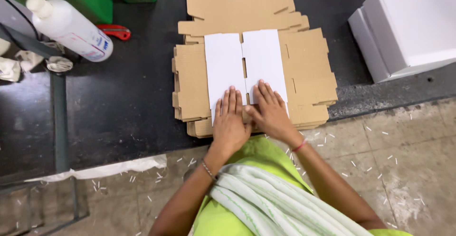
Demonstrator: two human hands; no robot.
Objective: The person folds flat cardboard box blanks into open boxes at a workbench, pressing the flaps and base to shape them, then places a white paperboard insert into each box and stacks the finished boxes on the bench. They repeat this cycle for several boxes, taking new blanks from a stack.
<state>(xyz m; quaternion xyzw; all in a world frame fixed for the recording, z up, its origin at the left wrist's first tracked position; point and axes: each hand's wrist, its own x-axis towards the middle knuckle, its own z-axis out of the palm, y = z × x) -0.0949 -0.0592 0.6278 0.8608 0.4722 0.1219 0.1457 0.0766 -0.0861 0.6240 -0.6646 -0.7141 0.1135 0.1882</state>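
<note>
The person wears a bright lime-green garment, and a white scarf with thin green lines lies across the front in soft folds. Both arms are bare, without sleeves. The left hand point(229, 124) has a thin beaded bracelet at the wrist. The right hand point(270, 113) has a pink thread there.

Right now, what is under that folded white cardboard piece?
The white cardboard piece lies on a stack of flat brown cardboard blanks. Both hands, left and right, press its near edge. What lies under the stack is hidden.
</note>
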